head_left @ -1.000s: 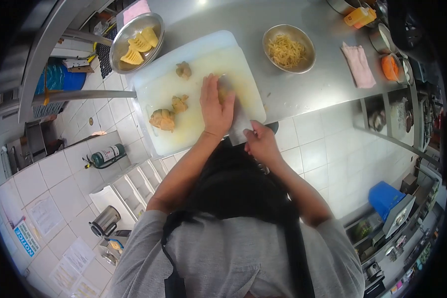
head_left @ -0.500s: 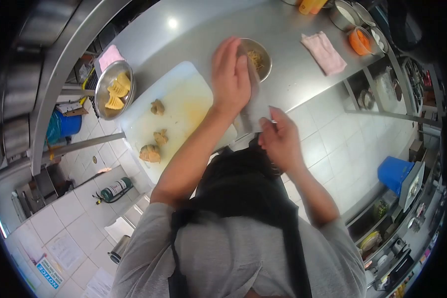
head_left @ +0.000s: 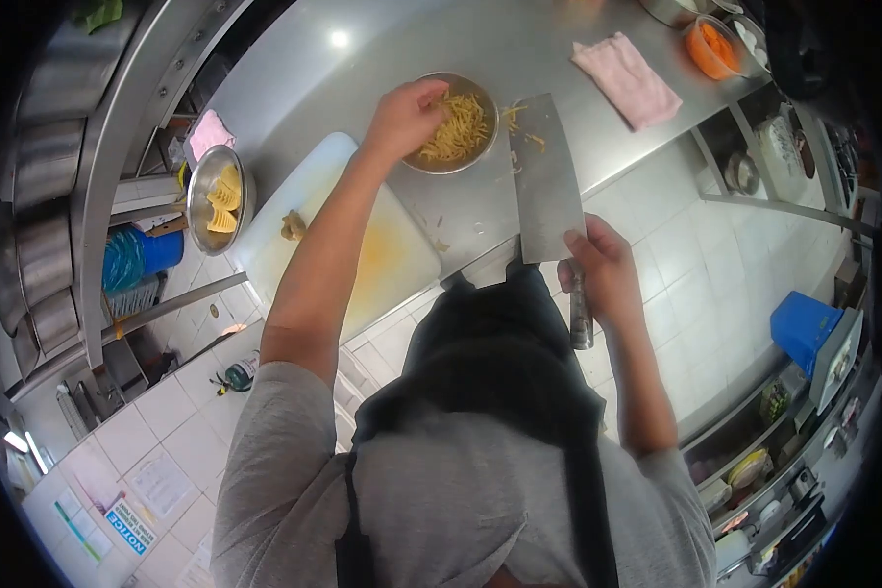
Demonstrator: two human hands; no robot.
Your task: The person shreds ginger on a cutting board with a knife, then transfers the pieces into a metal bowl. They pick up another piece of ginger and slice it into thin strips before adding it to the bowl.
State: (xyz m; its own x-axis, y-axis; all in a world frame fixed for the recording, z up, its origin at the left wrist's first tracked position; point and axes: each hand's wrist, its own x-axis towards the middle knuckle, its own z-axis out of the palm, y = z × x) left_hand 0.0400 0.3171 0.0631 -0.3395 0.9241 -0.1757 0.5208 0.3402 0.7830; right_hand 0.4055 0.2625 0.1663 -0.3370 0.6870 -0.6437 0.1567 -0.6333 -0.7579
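Observation:
My right hand (head_left: 606, 269) grips the handle of a cleaver (head_left: 547, 176), whose wide blade lies over the counter to the right of a metal bowl (head_left: 439, 170). Thin yellow shreds (head_left: 461, 129), apparently ginger, fill much of that bowl. Over its left side is my left hand (head_left: 407, 120), fingers curled together at the shreds; whether anything is in them is hidden. A few shreds lie near and on the blade's far end. Under my left forearm, the white cutting board (head_left: 387, 230) carries a knobbly ginger piece (head_left: 293, 226).
A bowl of ridged yellow pieces (head_left: 198, 201) stands left of the board. On the steel counter (head_left: 382, 59) lie a folded pink cloth (head_left: 627, 80) and, beyond it, a tub of orange food (head_left: 712, 51). Shelving with pans lines the left side.
My left hand has moved from the cleaver blade to the left side of the bowl. My right hand has shifted right, with the cleaver now plainly in view. My left forearm covers more of the board.

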